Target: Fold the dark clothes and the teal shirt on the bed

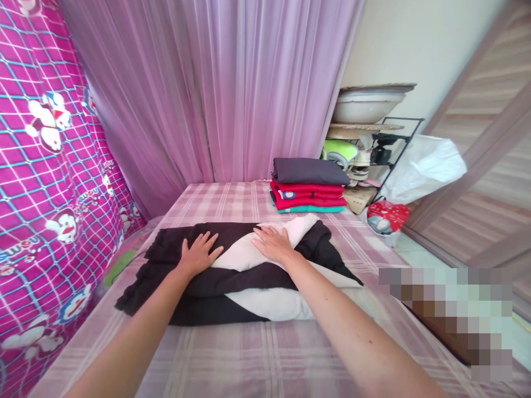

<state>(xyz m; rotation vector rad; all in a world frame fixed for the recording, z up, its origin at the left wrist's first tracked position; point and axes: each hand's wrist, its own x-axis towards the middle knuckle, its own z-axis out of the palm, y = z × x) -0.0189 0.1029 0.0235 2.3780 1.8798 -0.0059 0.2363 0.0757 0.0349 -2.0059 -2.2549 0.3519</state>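
left hand (pixel 199 254) and right hand (pixel 271 244) splay over creased cloth (pixel 243 281).

Cloth (pixel 240 254) partly hidden, forearms (pixel 348 326) cropped, patch (pixel 456 318) pixelated

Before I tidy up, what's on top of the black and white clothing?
On the clothing, the left hand rests mostly on black, the right hand mostly on white. Whatever lies directly beneath them is covered.
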